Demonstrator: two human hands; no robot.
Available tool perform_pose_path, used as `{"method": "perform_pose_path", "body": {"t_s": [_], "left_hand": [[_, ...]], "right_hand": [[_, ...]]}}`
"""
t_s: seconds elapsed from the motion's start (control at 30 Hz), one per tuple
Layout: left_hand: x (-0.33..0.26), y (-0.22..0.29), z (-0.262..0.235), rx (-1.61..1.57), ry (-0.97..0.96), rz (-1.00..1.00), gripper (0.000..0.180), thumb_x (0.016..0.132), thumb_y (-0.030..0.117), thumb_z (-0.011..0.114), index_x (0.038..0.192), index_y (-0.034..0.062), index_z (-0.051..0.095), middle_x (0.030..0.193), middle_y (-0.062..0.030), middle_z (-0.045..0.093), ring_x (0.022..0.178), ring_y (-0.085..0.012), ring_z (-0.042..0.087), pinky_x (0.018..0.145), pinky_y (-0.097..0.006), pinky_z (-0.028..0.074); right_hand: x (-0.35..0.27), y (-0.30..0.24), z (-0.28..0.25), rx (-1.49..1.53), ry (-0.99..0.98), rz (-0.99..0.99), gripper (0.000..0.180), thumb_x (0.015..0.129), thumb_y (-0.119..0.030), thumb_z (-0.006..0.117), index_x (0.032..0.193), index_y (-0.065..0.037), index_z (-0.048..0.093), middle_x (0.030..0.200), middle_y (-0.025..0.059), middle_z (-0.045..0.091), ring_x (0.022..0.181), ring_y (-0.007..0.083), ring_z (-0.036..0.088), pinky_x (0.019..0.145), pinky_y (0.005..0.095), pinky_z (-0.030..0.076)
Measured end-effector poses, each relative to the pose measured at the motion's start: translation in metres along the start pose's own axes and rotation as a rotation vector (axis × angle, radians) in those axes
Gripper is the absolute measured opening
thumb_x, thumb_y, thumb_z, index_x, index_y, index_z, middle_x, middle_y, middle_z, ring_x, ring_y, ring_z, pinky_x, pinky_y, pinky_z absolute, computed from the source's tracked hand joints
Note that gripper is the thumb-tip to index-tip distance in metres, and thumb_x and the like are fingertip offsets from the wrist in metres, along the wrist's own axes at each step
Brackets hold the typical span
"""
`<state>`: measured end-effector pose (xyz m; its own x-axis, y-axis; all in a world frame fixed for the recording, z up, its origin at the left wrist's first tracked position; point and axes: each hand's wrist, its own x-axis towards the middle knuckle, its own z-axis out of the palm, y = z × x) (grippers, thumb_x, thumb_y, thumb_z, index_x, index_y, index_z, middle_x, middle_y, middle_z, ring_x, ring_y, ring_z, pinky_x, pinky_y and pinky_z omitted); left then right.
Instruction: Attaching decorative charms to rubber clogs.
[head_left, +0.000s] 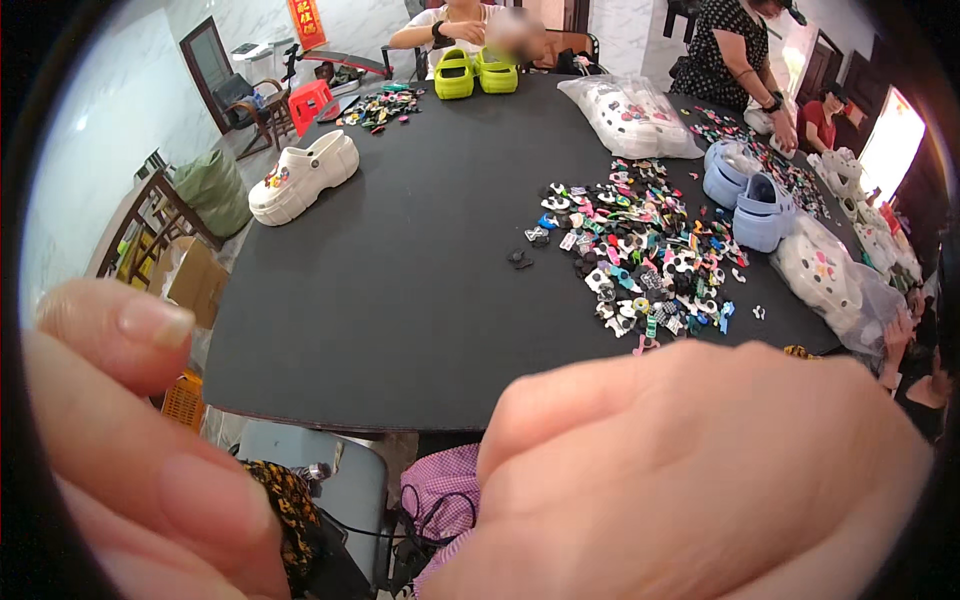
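Spread across the right half of the black counter (400, 300): a heap of small colourful shoe charms (645, 250), with two pale blue clogs (750, 195) and clear bags of white clogs (630, 115) toward the far right edge, a white platform clog (303, 175) near the left edge, two lime-green clogs (475, 72) at the far edge. Raised close to the lens and blocking the near edge: left grip (130, 440) with thumb and fingers pinched, nothing visible between; right grip (690, 480) clenched, contents impossible to tell. Charms well beyond both grips, nearest the right.
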<state>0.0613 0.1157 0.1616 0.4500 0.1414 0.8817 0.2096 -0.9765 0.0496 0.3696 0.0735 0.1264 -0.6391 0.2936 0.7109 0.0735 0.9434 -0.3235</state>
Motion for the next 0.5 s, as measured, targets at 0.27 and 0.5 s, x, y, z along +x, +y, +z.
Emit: {"method": "perform_pose_path", "body": {"t_s": [0.27, 0.5], "left_hand": [[0.007, -0.030, 0.002, 0.011, -0.024, 0.049, 0.069, 0.088, 0.054, 0.055, 0.118, -0.0078, 0.054, 0.096, -0.0201, 0.063, 0.089, -0.0265, 0.061, 0.085, -0.039, 0.048], [0.016, -0.041, -0.015, 0.074, -0.049, 0.084, 0.068, 0.089, 0.052, 0.054, 0.119, -0.0088, 0.054, 0.096, -0.0198, 0.063, 0.089, -0.0260, 0.061, 0.085, -0.039, 0.048]], "right_hand": [[0.002, 0.004, -0.018, 0.000, -0.069, 0.046, 0.042, 0.087, -0.046, 0.066, 0.091, -0.004, 0.069, 0.088, 0.0071, 0.070, 0.076, 0.0168, 0.066, 0.076, 0.0314, 0.048], [0.013, 0.001, -0.032, 0.025, -0.137, 0.040, 0.041, 0.088, -0.046, 0.065, 0.090, -0.005, 0.069, 0.087, 0.0067, 0.070, 0.075, 0.0163, 0.065, 0.075, 0.0312, 0.048]]}}
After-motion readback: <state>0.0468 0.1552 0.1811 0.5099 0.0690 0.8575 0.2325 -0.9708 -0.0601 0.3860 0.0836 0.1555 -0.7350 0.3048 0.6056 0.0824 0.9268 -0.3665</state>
